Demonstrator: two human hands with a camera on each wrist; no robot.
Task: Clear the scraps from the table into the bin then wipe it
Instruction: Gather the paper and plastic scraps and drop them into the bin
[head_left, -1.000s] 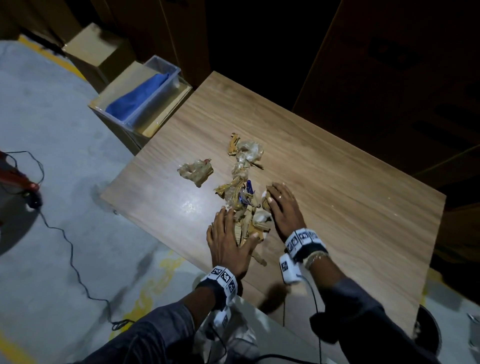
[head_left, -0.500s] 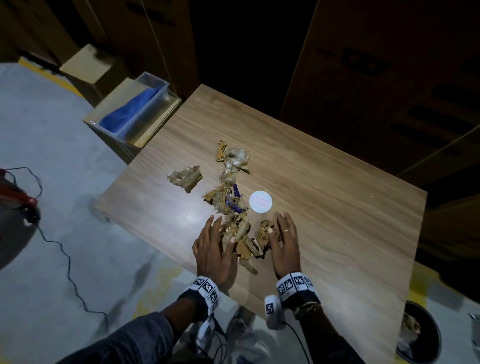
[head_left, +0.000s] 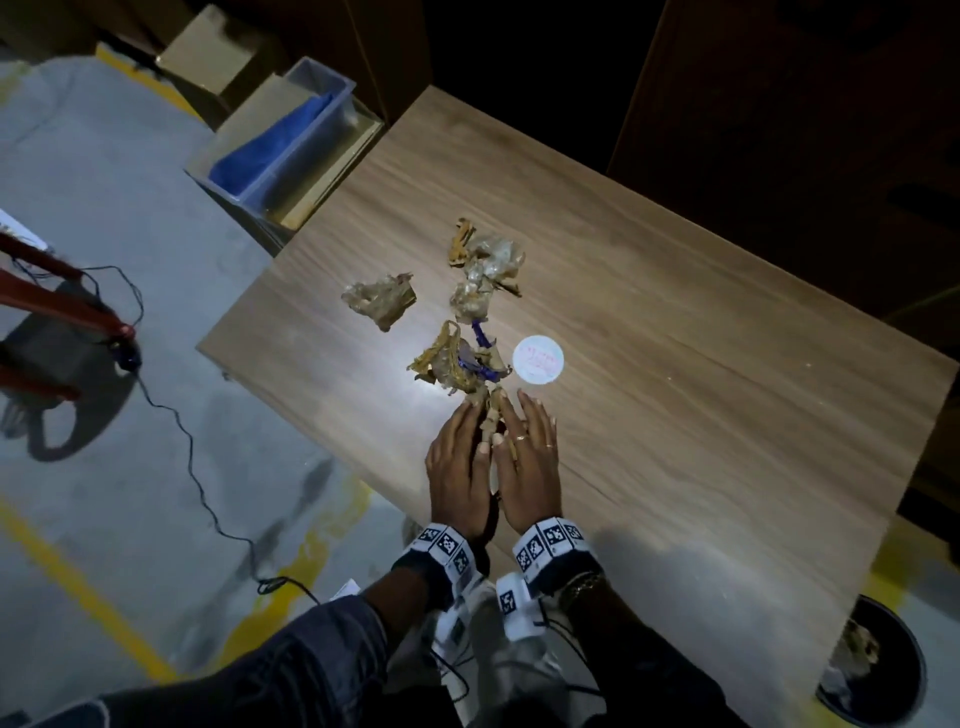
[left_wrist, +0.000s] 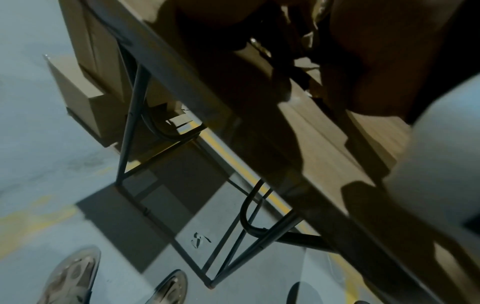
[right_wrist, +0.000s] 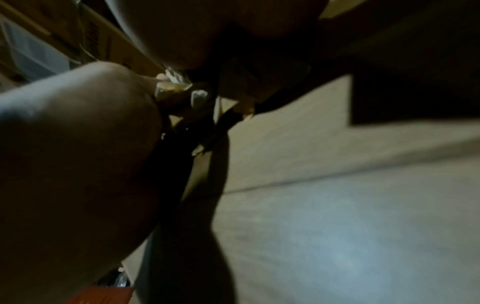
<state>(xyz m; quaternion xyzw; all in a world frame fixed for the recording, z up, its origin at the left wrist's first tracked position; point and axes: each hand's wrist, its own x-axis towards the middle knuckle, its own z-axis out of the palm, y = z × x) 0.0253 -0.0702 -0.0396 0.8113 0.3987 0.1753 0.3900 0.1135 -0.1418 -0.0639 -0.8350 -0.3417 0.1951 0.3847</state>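
Crumpled brown and clear scraps (head_left: 457, 358) lie in a ragged line down the middle of the wooden table (head_left: 675, 415), with a separate clump (head_left: 382, 299) to their left. My left hand (head_left: 460, 457) and right hand (head_left: 530, 452) lie flat side by side near the table's front edge. Their fingers are straight, and a few small scraps (head_left: 491, 415) are squeezed between them. The right wrist view shows those scraps (right_wrist: 179, 92) wedged between the two palms. A dark round bin (head_left: 893, 639) holding some waste stands on the floor at the table's right front corner.
A white round disc (head_left: 537, 359) lies on the table right of the scraps. A clear tub with a blue cloth (head_left: 280, 140) sits on boxes off the far left corner. A black cable (head_left: 192, 467) and red frame (head_left: 62, 296) lie on the floor to the left.
Both hands have slid back toward the near edge and closed together, dragging some scraps along. The white disc, covered a second ago, now lies bare.
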